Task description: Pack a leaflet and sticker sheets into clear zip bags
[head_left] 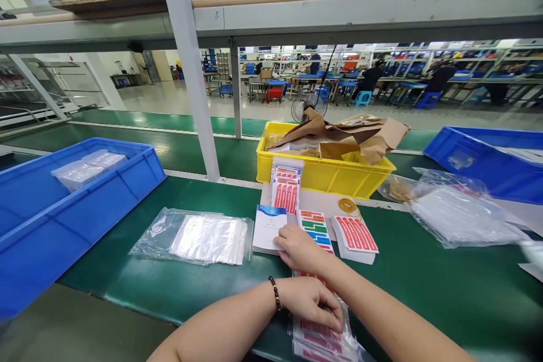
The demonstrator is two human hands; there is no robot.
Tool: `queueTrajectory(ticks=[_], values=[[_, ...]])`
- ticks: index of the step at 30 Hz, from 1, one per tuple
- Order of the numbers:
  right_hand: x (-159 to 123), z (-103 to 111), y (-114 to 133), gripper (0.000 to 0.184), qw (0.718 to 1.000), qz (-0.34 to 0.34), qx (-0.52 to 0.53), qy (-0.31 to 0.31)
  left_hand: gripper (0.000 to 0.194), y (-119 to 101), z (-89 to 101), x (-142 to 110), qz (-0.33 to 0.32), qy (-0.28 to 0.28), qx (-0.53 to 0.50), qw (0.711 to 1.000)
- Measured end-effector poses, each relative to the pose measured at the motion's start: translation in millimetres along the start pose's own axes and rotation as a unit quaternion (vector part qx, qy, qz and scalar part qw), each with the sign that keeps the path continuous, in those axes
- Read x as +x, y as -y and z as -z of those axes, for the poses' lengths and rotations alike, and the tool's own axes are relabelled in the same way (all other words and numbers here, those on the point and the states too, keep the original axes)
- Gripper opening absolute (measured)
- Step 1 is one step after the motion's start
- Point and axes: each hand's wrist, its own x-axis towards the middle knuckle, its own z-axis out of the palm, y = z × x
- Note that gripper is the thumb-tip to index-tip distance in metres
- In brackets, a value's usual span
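Note:
My right hand [300, 248] reaches across from the right, its fingers closed on the right edge of a white booklet [268, 233] with a blue band, on top of a stack. Under its wrist, and nearer to me, my left hand [314, 304] wears a beaded bracelet [275, 293]. Its fingers are curled down over a clear plastic bag [324, 342] of red-printed label sheets; the fingertips are partly hidden. Around the hands lie a multicoloured label sheet [314, 228], a stack of red-and-white labels [355, 236] and more red labels [285, 193] behind the booklets.
Clear plastic bags [210, 237] lie to the left, beside a blue bin [80, 203]. A yellow crate [326, 175] of brown paper stands behind. On the right are a bag of white items [460, 215] and another blue bin [487, 153]. A white post [189, 68] rises from the bench.

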Motion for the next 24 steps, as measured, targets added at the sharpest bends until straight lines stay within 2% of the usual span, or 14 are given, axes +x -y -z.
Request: queueTrajectory(ticks=[3,5,8,10,11,14,15,17,19,20,22,24], values=[[-4.3,2.8,-2.0,0.019,1.000,0.002,-0.011,-0.021,0.018,1.3,-2.3,0.8,-0.004,-0.006,-0.002,1.000],[-12.1,11.0,-7.0,0.022,0.998,-0.012,-0.022,-0.050,0.028,0.5,-4.2,0.9,0.002,-0.019,-0.021,1.000],[-37.0,33.0,-17.0,0.020,0.986,-0.050,-0.028,-0.160,0.056,-2.5,-5.4,0.2,0.009,-0.041,-0.122,0.992],[-62.4,50.1,-20.3,0.020,0.969,-0.062,-0.022,-0.239,0.076,-4.4,-5.1,-0.3,-0.018,-0.056,-0.238,0.970],[-76.6,58.2,-19.4,0.023,0.965,-0.060,-0.022,-0.253,0.084,-5.0,-4.8,-0.4,-0.035,-0.061,-0.299,0.952],[-117.1,79.1,-5.4,0.032,0.970,-0.048,-0.027,-0.236,0.097,-5.0,-4.4,-0.4,-0.077,-0.086,-0.457,0.882],[-127.6,85.3,2.0,0.034,0.976,-0.043,-0.020,-0.213,0.094,-4.8,-4.5,-0.4,-0.083,-0.094,-0.494,0.860],[-141.9,97.7,16.0,0.034,0.989,-0.038,0.011,-0.145,0.076,-5.3,-5.2,-0.4,-0.083,-0.108,-0.545,0.827],[-147.0,108.8,21.9,0.029,0.994,-0.039,0.076,-0.073,0.054,-7.1,-6.5,-0.5,-0.060,-0.109,-0.565,0.816],[-146.5,112.9,19.6,0.023,0.990,-0.050,0.115,-0.058,0.051,-8.3,-7.3,-0.4,-0.045,-0.109,-0.565,0.817],[-140.1,114.9,4.1,0.014,0.975,-0.111,0.172,-0.085,0.053,-10.5,-9.2,0.1,-0.022,-0.116,-0.553,0.825],[-126.9,106.0,-22.2,0.019,0.950,-0.221,0.165,-0.148,0.051,-11.5,-10.8,0.9,-0.008,-0.114,-0.534,0.838]])
